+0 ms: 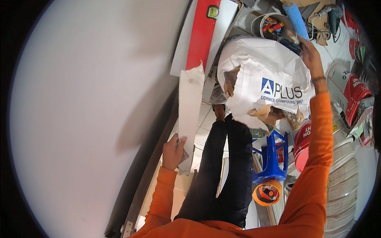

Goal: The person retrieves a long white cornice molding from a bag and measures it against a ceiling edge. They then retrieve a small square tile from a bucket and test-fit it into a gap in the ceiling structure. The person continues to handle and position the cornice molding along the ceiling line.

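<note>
In my closed left hand [173, 152] is a long, pale strip of plasterboard [191, 107] with a torn upper end. A small dark flat piece also shows at that hand; its kind is unclear. My right hand [311, 57] reaches forward past the white paper sack [262, 63], its visible fingers stretched out. Those fingertips are close to the lower end of a blue paint roller [295, 18] and to the tool bucket [256, 25]; whether they touch either is unclear. The sack is torn at its left side and near edge, with brown paper showing.
A red spirit level [201, 35] leans beyond the strip, beside the smooth pale wall [91, 99]. Nearer me stand a blue plastic stool [274, 158] and an orange hard hat [267, 193]. Red-and-white tubs [303, 139] and stacked pale panels [341, 174] line the right.
</note>
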A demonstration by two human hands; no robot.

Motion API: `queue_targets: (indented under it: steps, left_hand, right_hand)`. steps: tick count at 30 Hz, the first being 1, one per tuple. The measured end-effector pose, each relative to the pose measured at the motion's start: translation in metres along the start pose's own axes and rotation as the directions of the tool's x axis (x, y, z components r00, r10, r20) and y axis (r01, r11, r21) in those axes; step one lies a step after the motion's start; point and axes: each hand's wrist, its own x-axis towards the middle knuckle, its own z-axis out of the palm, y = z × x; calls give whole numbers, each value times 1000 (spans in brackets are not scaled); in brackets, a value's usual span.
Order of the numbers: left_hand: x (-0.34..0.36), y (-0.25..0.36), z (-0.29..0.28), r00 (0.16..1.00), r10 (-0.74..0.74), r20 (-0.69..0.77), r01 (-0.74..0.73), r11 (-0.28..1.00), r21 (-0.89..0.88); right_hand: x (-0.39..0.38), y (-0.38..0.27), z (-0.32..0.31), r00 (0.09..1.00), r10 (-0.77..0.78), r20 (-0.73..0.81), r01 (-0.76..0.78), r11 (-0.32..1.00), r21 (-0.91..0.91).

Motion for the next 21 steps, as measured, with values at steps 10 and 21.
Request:
queue_targets:
  steps: [10, 21]
  left_hand:
    - [-19, 58, -57, 992, 103, -73, -116, 973, -198]
    - [-99, 146, -146, 953, 290, -88, -300, 944, -137]
  right_hand:
    - [-132, -182, -83, 732, 659, -173, -364, 593, 719]
    - [-104, -480, -106, 964, 208, 165, -251, 506, 826]
